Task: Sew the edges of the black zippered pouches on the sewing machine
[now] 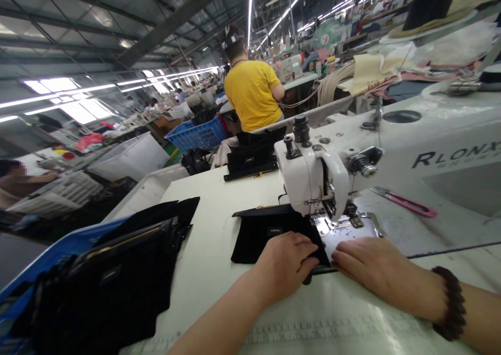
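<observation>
A black fabric panel (250, 240) with a small label and a zip along its far edge lies on the sewing table, its right side at the foot of a white sewing machine (305, 172). My left hand (287, 258) rests on the panel, thumb and fingers closed on its right part. Close beside it, my right hand (368, 263), with a dark bead bracelet (450, 303) on the wrist, has its fingers pressed together at the panel's near right edge, by the lit metal needle plate (346, 229). The fingertips partly hide the edge.
Black zipped panels (129, 271) are piled over a blue crate (66, 245) at left. Another black piece (250, 159) lies behind the machine head. Pink-handled thread snips (407, 201) rest on the machine bed. A person in a yellow shirt (252, 91) sits ahead.
</observation>
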{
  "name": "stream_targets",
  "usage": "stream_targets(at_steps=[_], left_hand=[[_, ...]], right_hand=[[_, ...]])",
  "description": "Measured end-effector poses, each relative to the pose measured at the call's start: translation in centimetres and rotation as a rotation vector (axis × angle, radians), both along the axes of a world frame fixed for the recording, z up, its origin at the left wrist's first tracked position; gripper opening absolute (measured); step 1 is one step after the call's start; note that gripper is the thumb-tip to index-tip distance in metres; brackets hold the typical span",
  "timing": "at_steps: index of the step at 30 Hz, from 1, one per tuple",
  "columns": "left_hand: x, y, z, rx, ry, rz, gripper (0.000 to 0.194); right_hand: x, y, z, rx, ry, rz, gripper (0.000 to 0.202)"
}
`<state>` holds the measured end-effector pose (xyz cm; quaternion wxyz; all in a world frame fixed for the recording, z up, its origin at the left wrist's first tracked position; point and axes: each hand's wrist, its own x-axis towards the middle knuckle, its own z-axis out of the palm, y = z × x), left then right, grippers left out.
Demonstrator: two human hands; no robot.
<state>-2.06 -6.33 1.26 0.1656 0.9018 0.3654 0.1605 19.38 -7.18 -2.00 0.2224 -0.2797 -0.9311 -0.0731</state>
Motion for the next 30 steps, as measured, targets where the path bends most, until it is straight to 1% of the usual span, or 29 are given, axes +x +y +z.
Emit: stream_targets(at_steps=[2, 4, 7, 9, 13, 19, 24, 30], left_hand=[[-0.1, 0.1, 0.0, 0.009, -0.077, 0.000, 0.022], [-0.2, 0.3, 0.0, 0.006, -0.160, 0.024, 0.023], [-0.2, 0.3, -0.3, 0.012, -0.252, 0.069, 0.022], [-0.2, 0.2, -0.6, 0.077, -0.271, 0.044, 0.022], [0.2, -0.2, -1.2, 0.214, -0.222, -0.051, 0.023], [0.5, -0.4, -1.5, 0.300, -0.105, -0.098, 0.025], [0.6, -0.5, -1.9, 0.338, 0.006, -0.124, 0.023], [0.6, -0.6, -2.6, 0.434, 0.117, -0.198, 0.021]], right_hand=[[-0.1, -0.2, -0.2, 0.039, 0.020, 0.021, 0.024], [-0.3, -0.4, -0.4, 0.066, 0.017, 0.044, 0.030], [-0.6, -0.4, -0.2, 0.022, -0.063, 0.069, 0.035], [-0.7, -0.4, 0.2, -0.022, -0.108, 0.086, 0.034], [-0.6, -0.1, 0.6, -0.052, -0.117, 0.121, 0.032], [-0.5, 0.1, 0.4, -0.066, -0.085, 0.140, 0.038], [-0.4, 0.1, 0.4, -0.087, -0.075, 0.154, 0.038], [0.1, 0.3, -0.5, -0.116, -0.137, 0.143, 0.031]])
